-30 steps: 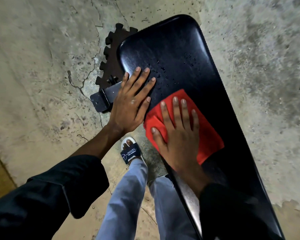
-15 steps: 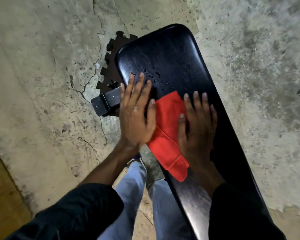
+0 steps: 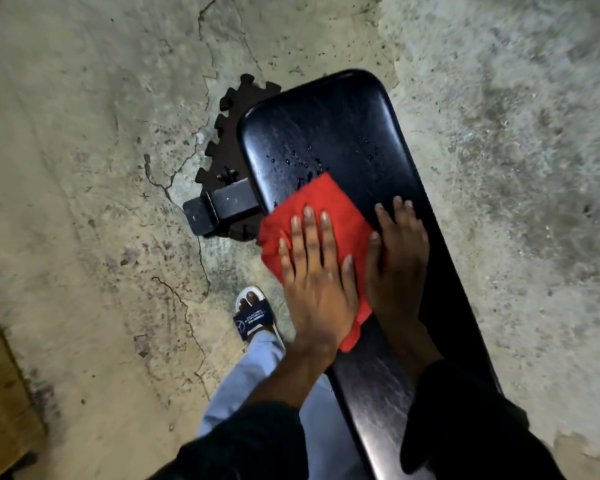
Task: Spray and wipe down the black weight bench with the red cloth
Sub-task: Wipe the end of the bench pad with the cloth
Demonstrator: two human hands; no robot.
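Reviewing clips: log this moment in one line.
left hand flat on red cloth | right hand on weight bench | droplets unwiped

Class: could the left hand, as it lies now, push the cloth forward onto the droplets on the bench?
Probably yes. The left hand lies flat on the cloth, whose front edge nearly touches the droplets; only bare bench lies ahead.
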